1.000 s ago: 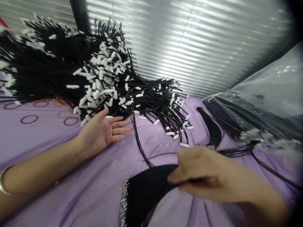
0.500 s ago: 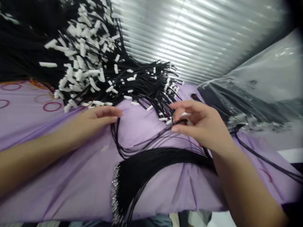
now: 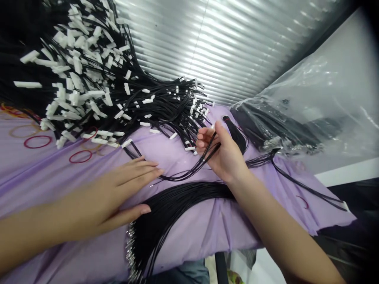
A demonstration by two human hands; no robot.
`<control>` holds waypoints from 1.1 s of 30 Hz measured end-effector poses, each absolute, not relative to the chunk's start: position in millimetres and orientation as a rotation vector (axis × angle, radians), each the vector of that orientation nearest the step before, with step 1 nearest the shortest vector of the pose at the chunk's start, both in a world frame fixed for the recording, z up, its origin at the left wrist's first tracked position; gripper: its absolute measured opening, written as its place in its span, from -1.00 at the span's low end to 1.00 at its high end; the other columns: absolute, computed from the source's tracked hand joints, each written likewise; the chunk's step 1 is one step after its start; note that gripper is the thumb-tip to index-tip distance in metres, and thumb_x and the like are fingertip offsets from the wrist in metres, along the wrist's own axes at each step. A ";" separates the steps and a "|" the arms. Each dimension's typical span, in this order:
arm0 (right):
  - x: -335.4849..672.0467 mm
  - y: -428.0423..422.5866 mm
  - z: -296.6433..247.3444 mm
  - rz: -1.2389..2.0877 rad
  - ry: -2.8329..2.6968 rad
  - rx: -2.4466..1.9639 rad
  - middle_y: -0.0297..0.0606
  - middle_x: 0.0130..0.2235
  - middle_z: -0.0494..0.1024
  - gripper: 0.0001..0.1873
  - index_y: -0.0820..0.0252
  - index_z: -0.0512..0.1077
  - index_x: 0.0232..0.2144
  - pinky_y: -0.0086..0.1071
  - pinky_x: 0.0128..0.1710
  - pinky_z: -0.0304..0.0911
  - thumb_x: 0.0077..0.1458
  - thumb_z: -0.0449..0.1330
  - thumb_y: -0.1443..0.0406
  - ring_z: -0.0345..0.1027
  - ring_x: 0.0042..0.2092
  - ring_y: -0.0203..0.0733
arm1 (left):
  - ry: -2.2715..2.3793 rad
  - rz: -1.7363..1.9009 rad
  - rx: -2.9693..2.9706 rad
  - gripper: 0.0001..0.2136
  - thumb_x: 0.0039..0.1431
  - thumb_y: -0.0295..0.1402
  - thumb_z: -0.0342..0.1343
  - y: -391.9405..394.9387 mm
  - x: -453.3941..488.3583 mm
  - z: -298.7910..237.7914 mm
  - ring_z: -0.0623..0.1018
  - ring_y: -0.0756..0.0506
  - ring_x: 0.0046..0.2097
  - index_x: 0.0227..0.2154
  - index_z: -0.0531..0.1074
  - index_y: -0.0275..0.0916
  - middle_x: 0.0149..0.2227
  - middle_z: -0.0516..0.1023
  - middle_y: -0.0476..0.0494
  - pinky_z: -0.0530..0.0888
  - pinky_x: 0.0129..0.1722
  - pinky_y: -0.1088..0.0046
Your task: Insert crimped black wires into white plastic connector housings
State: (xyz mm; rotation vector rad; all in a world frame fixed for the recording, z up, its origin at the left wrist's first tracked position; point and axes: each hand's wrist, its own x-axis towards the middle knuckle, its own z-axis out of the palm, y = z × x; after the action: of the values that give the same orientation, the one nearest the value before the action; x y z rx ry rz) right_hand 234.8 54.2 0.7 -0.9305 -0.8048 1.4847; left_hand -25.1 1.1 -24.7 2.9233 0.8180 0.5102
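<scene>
My right hand [image 3: 222, 154] is closed round a few thin black wires [image 3: 195, 169] that trail left from it across the purple cloth [image 3: 189, 232]. My left hand [image 3: 115, 195] lies flat with fingers stretched out, beside the end of a thick bundle of black wires [image 3: 166, 209] whose metal tips [image 3: 130, 252] hang near the table's front edge. Behind both hands spreads a large heap of black wires with white connectors [image 3: 97, 90].
A clear plastic bag [image 3: 310, 106] holding more black wires lies at the right. Red and orange rubber bands [image 3: 37, 141] lie on the cloth at the left. A ribbed metal wall [image 3: 225, 43] stands behind. The table's front edge drops off at the bottom right.
My right hand left the thick bundle, reached up to the heap and closed on a few wires. My left hand turned palm-down and slid nearer to the bundle's end.
</scene>
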 end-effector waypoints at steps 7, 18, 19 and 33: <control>229.1 46.1 -11.1 1.665 -0.947 -1.011 -0.29 -0.26 0.57 -0.53 0.14 0.45 -0.26 -0.37 -0.12 0.37 -0.05 0.24 -0.08 0.47 -0.28 -0.29 | 0.944 0.469 2.809 -0.52 0.28 -0.23 -0.01 9.6 -29.0 -37.5 0.31 -0.20 0.23 0.22 0.17 -0.23 0.23 0.29 -0.22 0.31 0.20 0.18; 215.8 9.9 38.3 1.451 -1.805 -1.020 -0.38 -0.54 0.44 -0.82 0.25 0.39 -0.48 -0.41 -0.38 0.25 -0.09 0.33 0.30 0.35 -0.45 -0.31 | 0.952 0.865 2.488 -0.77 0.21 -0.31 0.04 4.1 22.8 70.3 0.52 -0.06 -0.23 -0.14 0.48 -0.23 -0.21 0.55 -0.08 0.43 -0.23 0.45; 212.7 6.4 44.9 1.374 -1.854 -1.027 -0.40 -0.55 0.41 -0.82 0.24 0.37 -0.51 -0.43 -0.43 0.21 -0.08 0.32 0.30 0.29 -0.47 -0.34 | 0.950 0.818 2.480 -0.81 0.19 -0.30 0.06 3.6 28.7 80.3 0.51 -0.05 -0.29 -0.20 0.50 -0.21 -0.28 0.55 -0.05 0.41 -0.29 0.46; 223.1 2.3 103.7 0.738 -1.956 -0.914 -0.37 -0.42 0.35 -0.82 0.18 0.33 -0.40 -0.43 -0.39 0.09 0.09 0.22 0.20 0.17 -0.38 -0.35 | 0.788 1.304 1.373 -0.93 0.23 -0.46 0.09 9.8 -5.9 112.7 0.42 0.14 -0.43 -0.38 0.40 -0.32 -0.44 0.41 0.02 0.40 -0.41 0.73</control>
State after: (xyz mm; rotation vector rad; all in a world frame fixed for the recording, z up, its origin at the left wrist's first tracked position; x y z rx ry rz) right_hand 223.1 2.3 103.7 -0.9136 -1.9561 0.7376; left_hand -5.9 9.8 112.7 1.3726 0.7882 1.3041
